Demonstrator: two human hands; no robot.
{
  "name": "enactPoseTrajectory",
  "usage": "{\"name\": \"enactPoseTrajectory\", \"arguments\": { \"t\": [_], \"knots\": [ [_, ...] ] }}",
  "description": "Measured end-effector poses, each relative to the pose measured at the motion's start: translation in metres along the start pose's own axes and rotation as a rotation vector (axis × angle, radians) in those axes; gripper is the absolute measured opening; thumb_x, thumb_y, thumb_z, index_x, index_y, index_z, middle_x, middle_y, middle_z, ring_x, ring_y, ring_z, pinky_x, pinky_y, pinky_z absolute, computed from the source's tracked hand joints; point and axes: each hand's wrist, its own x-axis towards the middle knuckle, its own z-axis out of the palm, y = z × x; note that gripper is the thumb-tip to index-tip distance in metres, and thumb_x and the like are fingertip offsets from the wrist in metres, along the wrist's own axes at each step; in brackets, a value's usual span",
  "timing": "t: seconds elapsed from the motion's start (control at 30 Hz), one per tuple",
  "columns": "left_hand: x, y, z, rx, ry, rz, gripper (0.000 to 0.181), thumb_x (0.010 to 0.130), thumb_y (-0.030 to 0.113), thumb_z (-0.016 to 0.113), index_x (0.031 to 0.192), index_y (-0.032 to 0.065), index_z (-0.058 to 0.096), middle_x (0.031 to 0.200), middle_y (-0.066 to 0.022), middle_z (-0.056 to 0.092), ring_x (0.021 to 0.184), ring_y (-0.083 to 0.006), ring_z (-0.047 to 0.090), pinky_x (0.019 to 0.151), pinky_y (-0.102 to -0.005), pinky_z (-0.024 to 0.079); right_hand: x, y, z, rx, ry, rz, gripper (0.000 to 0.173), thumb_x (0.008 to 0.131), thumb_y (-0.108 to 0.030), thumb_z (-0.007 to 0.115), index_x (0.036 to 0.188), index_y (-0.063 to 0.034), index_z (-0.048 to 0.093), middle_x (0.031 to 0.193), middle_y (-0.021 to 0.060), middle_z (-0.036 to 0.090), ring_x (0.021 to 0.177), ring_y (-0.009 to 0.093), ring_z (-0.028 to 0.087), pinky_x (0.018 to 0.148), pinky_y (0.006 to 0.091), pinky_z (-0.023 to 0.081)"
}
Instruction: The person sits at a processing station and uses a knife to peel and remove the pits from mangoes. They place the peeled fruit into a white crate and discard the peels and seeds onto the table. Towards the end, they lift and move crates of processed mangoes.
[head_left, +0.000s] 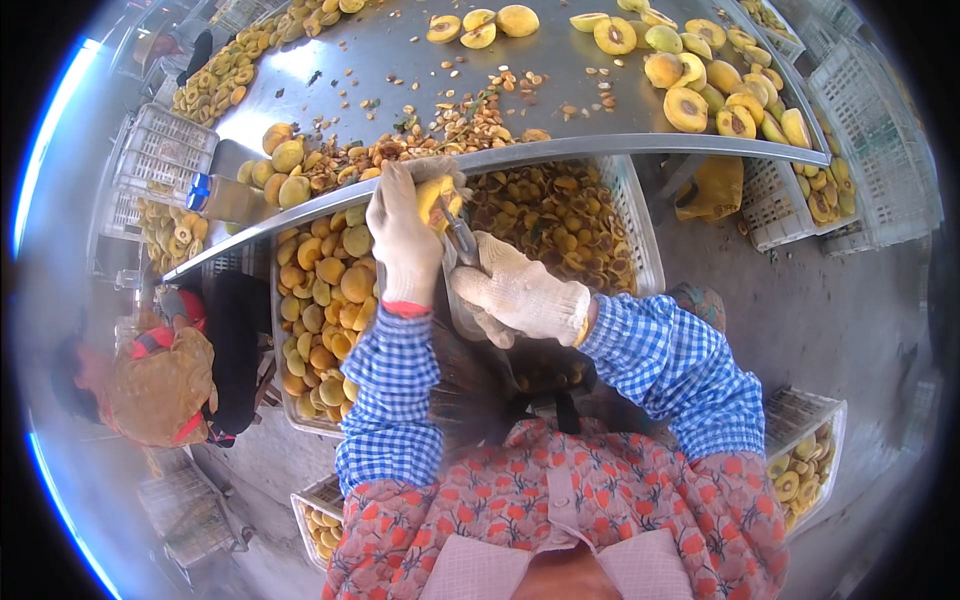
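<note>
In my gloved left hand (407, 232) is a yellow fruit half (433, 199), probably peach, its cut side turned towards my right hand. My gloved right hand (521, 289) grips a metal pitting tool (463, 238), and its tip meets the brown centre of the fruit. Both hands are just in front of the metal table's raised edge (637, 144). Below them to the left stands a crate of whole and halved fruit (330, 277). To the right is a white crate (646, 247) with many small brownish fruit scraps (555, 217).
Pits and scraps (465, 120) lie along the table edge. Halved fruit (686, 109) is heaped at the right of the steel tabletop (360, 75). A jar with a blue lid (201, 192) lies at the left. Another person (161, 382) sits close on the left. Stacked plastic crates (874, 150) stand right.
</note>
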Motion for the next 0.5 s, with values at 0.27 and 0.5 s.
{"name": "enactPoseTrajectory", "arguments": {
  "t": [0.27,0.5],
  "knots": [
    [0.031,0.029,-0.002,-1.122,-0.315,-1.06,0.051,0.103,0.037,0.042,0.104,-0.0097,0.063,0.091,-0.0221,0.068,0.079,-0.0326,0.069,0.067,-0.0427,0.06,-0.007,0.005,-0.009,0.127,-0.052,0.087,0.021,0.094,-0.015,0.05,0.108,-0.0008,0.041,0.073,0.0071,0.048,0.046,0.016,0.05,0.039,0.0338,0.042],
    [0.016,0.046,0.026,-0.733,-0.005,-0.862,0.04,0.098,0.019,0.054,0.129,-0.0055,0.051,0.113,-0.0201,0.063,0.094,-0.029,0.067,0.079,-0.0362,0.058,-0.009,0.019,-0.018,-0.164,0.072,-0.087,0.019,0.093,-0.015,0.053,0.103,-0.0013,0.046,0.068,0.0087,0.049,0.05,0.021,0.057,0.044,0.036,0.046]
  ]
}}
